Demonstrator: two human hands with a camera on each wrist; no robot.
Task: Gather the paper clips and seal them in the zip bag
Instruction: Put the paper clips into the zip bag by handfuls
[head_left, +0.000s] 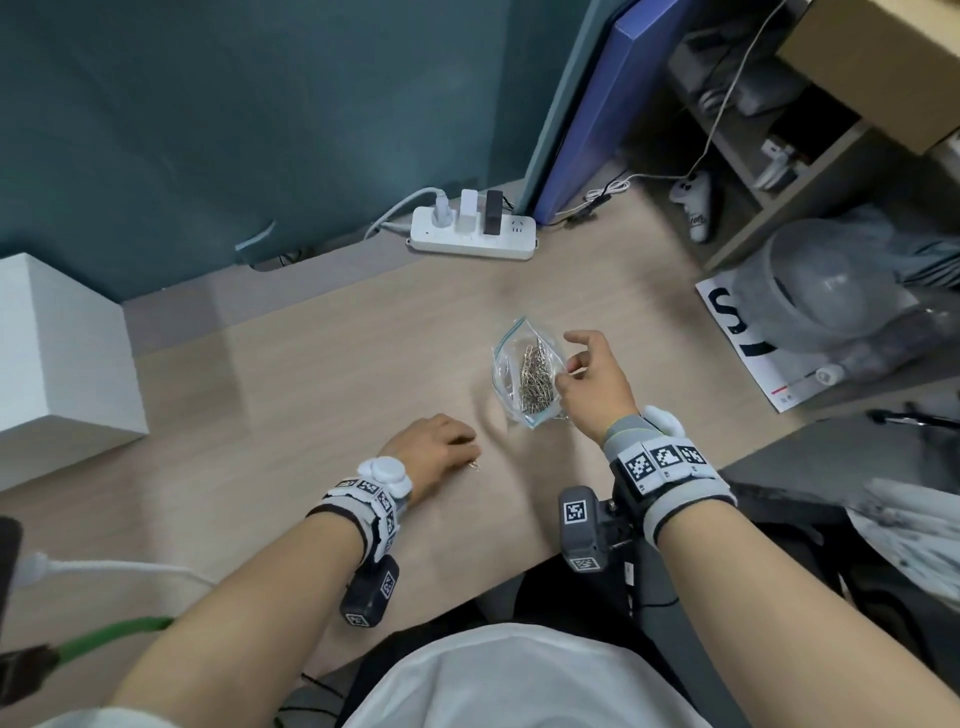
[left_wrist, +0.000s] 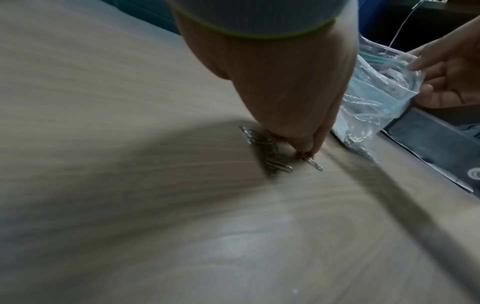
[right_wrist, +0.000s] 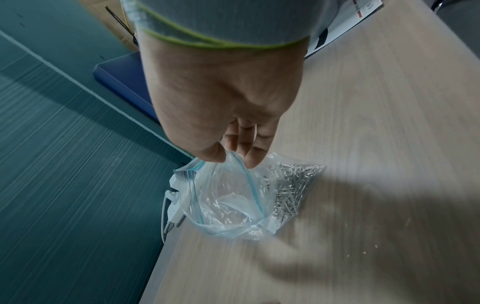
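A clear zip bag (head_left: 527, 371) with a blue zip strip lies on the wooden desk (head_left: 322, 374), its mouth standing open, with a heap of silver paper clips (head_left: 535, 382) inside. My right hand (head_left: 589, 382) pinches the bag's rim (right_wrist: 235, 159) between thumb and fingers and holds it up. To the left, my left hand (head_left: 436, 449) is down on the desk, its fingertips (left_wrist: 306, 147) pinching a paper clip (left_wrist: 311, 162). A few more loose clips (left_wrist: 270, 152) lie under and beside that hand.
A white power strip (head_left: 472, 228) with plugs sits at the desk's far edge by a blue board (head_left: 608, 104). A white box (head_left: 57, 348) stands at the left. A printed sheet (head_left: 753, 343) and grey clutter lie at the right. The desk's near edge runs close to my wrists.
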